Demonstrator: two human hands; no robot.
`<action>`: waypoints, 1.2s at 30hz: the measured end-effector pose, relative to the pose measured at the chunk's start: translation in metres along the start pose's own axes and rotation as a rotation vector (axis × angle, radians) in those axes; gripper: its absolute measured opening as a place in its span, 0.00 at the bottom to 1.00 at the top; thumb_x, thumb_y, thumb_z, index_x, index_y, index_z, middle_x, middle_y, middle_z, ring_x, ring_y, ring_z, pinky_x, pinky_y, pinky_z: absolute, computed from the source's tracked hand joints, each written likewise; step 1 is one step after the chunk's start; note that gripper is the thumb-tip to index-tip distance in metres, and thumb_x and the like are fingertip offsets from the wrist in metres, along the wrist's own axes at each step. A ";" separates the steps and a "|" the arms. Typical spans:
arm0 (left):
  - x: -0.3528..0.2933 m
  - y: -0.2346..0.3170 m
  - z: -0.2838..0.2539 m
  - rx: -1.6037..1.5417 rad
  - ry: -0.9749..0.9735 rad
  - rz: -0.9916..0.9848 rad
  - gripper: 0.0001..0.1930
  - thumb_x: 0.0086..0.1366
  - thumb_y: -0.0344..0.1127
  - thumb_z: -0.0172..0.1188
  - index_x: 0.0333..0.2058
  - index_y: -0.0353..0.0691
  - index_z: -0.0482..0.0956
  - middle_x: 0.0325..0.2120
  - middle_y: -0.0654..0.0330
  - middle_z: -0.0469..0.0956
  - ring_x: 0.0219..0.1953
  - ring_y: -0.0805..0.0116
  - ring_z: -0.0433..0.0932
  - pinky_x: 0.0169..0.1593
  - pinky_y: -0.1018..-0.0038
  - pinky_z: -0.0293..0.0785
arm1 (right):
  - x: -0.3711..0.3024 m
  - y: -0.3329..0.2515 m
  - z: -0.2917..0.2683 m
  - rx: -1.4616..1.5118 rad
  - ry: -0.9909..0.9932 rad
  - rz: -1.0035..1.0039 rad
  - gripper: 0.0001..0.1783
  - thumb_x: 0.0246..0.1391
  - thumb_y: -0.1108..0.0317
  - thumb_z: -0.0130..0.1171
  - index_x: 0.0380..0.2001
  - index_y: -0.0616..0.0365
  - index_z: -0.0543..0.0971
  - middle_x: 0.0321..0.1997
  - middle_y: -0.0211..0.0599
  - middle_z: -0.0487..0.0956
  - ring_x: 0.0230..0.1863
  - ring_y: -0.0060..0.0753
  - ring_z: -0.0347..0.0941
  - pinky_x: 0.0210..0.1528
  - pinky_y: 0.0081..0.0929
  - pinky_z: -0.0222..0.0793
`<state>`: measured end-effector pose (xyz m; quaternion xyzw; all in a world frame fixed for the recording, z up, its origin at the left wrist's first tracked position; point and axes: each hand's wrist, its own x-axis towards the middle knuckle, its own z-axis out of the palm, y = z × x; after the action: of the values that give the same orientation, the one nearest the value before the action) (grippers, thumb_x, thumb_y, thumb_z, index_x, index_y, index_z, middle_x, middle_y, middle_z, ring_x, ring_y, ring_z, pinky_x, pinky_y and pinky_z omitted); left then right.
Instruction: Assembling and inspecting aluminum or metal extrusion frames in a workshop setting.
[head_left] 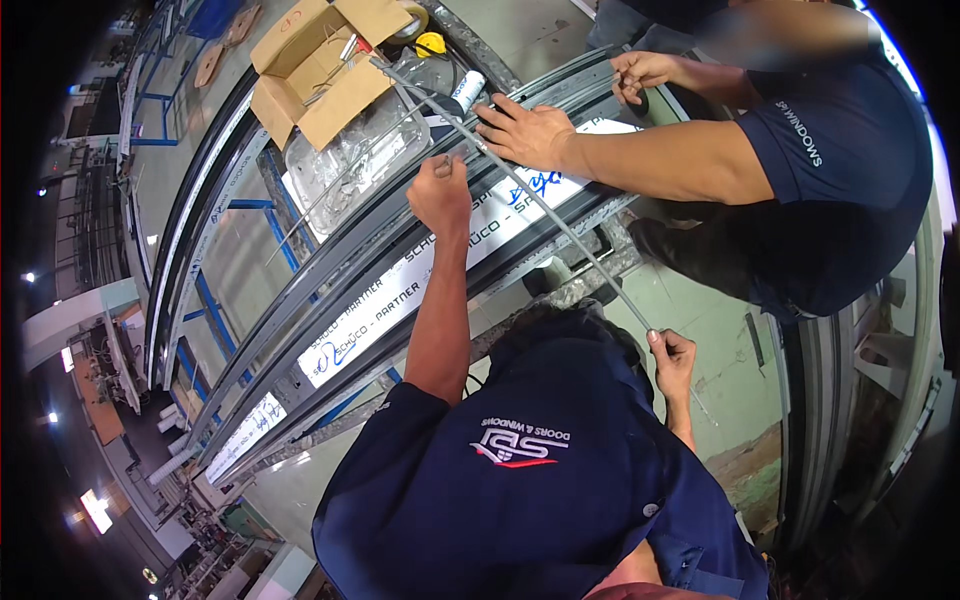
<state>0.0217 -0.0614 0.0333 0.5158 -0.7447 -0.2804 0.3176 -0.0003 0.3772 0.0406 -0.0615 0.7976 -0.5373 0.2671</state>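
Observation:
My left hand (pixel 440 198) is closed in a fist above the dark curved frame profile (pixel 385 235). A small greyish piece pokes out at its top; its kind is unclear. Lower right, my right hand (pixel 673 362) grips the near end of a long thin grey rod (pixel 560 225). The rod slants across the profile to beside the open cardboard box (pixel 345 110). White protective film (pixel 400 285) with print and blue handwriting covers part of the profile. Across from me, a co-worker's one hand (pixel 527 135) lies flat on the profile near the rod; their other hand (pixel 640 76) is at its edge.
The box holds loose thin pieces. Beside it are a yellow item (pixel 430 44), a tape roll (pixel 410 22), a white tube (pixel 468 90) and a clear plastic tray (pixel 330 180). More curved profiles (pixel 190 220) rest on blue stands (pixel 250 205) at left. The co-worker crouches at right.

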 end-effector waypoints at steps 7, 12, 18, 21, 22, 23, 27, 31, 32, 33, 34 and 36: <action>0.001 0.004 0.003 0.130 -0.014 -0.005 0.15 0.59 0.42 0.70 0.38 0.37 0.87 0.31 0.53 0.87 0.34 0.54 0.87 0.41 0.64 0.79 | 0.008 0.007 -0.003 -0.018 -0.005 0.026 0.24 0.61 0.61 0.68 0.16 0.63 0.72 0.16 0.17 0.62 0.22 0.14 0.52 0.23 0.25 0.45; 0.001 0.006 0.006 0.192 -0.002 0.020 0.15 0.58 0.42 0.71 0.37 0.36 0.87 0.30 0.51 0.87 0.34 0.53 0.87 0.41 0.63 0.79 | 0.012 0.010 -0.008 -0.013 -0.004 0.015 0.23 0.60 0.62 0.68 0.17 0.64 0.74 0.16 0.17 0.63 0.22 0.14 0.52 0.23 0.25 0.44; -0.002 0.002 0.008 0.100 0.005 -0.018 0.15 0.58 0.41 0.71 0.36 0.33 0.86 0.29 0.49 0.87 0.33 0.53 0.87 0.42 0.64 0.79 | 0.018 0.009 -0.014 -0.032 -0.001 0.017 0.22 0.60 0.62 0.68 0.17 0.63 0.75 0.15 0.17 0.62 0.21 0.13 0.51 0.23 0.25 0.43; -0.003 0.004 0.008 0.078 0.019 -0.009 0.15 0.58 0.40 0.71 0.36 0.32 0.86 0.29 0.48 0.86 0.32 0.54 0.87 0.42 0.65 0.79 | 0.020 0.013 -0.017 -0.034 -0.006 0.017 0.22 0.60 0.62 0.68 0.17 0.63 0.75 0.15 0.16 0.62 0.21 0.12 0.50 0.22 0.25 0.41; -0.002 0.003 0.009 0.078 0.019 -0.009 0.15 0.58 0.40 0.71 0.36 0.32 0.86 0.29 0.48 0.86 0.32 0.54 0.87 0.42 0.65 0.79 | 0.021 0.013 -0.017 -0.035 -0.005 0.016 0.22 0.60 0.62 0.68 0.17 0.63 0.75 0.15 0.16 0.62 0.21 0.12 0.50 0.22 0.25 0.41; -0.002 0.001 0.010 0.069 0.021 -0.018 0.16 0.58 0.40 0.71 0.36 0.32 0.86 0.29 0.48 0.86 0.32 0.54 0.87 0.42 0.65 0.79 | 0.022 0.014 -0.017 -0.025 -0.008 0.011 0.21 0.60 0.63 0.69 0.17 0.63 0.75 0.15 0.16 0.61 0.21 0.12 0.50 0.22 0.25 0.41; -0.001 0.004 0.011 0.079 0.004 -0.060 0.15 0.58 0.40 0.71 0.36 0.32 0.86 0.29 0.49 0.87 0.31 0.55 0.87 0.41 0.66 0.79 | 0.025 0.010 -0.017 -0.003 -0.013 0.020 0.21 0.59 0.63 0.69 0.17 0.62 0.76 0.15 0.16 0.61 0.21 0.12 0.50 0.22 0.25 0.41; -0.003 0.009 0.013 0.053 0.018 -0.061 0.15 0.58 0.40 0.71 0.36 0.32 0.86 0.28 0.50 0.87 0.31 0.56 0.87 0.40 0.67 0.79 | 0.026 0.009 -0.013 0.010 -0.010 0.006 0.21 0.59 0.62 0.69 0.17 0.63 0.76 0.15 0.16 0.61 0.20 0.12 0.50 0.22 0.26 0.41; -0.002 0.010 0.016 0.010 0.011 -0.051 0.14 0.58 0.40 0.71 0.36 0.34 0.86 0.28 0.51 0.87 0.31 0.56 0.87 0.40 0.66 0.79 | 0.026 0.004 -0.013 -0.028 -0.028 0.010 0.23 0.61 0.61 0.68 0.17 0.62 0.73 0.16 0.16 0.61 0.21 0.13 0.50 0.23 0.25 0.41; -0.002 0.012 0.019 -0.032 0.004 -0.041 0.13 0.58 0.40 0.71 0.36 0.35 0.86 0.28 0.51 0.87 0.31 0.56 0.87 0.39 0.66 0.79 | 0.027 0.002 -0.013 -0.065 -0.047 0.013 0.25 0.62 0.59 0.66 0.16 0.60 0.71 0.16 0.15 0.60 0.22 0.13 0.50 0.23 0.25 0.42; -0.001 0.017 0.025 -0.036 0.001 -0.039 0.13 0.58 0.40 0.71 0.36 0.35 0.86 0.28 0.51 0.87 0.31 0.56 0.87 0.39 0.66 0.79 | 0.027 0.002 -0.012 -0.066 -0.042 0.012 0.25 0.62 0.59 0.66 0.16 0.60 0.71 0.16 0.15 0.60 0.22 0.13 0.50 0.23 0.25 0.42; -0.001 0.028 0.039 -0.027 -0.016 0.023 0.13 0.58 0.41 0.71 0.36 0.38 0.87 0.27 0.52 0.87 0.31 0.54 0.87 0.38 0.64 0.79 | 0.027 0.004 -0.012 -0.055 -0.031 0.000 0.26 0.62 0.59 0.66 0.15 0.60 0.69 0.16 0.16 0.59 0.21 0.13 0.50 0.23 0.25 0.41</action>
<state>-0.0246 -0.0480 0.0286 0.5008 -0.7490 -0.2908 0.3218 -0.0285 0.3781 0.0304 -0.0771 0.8078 -0.5143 0.2775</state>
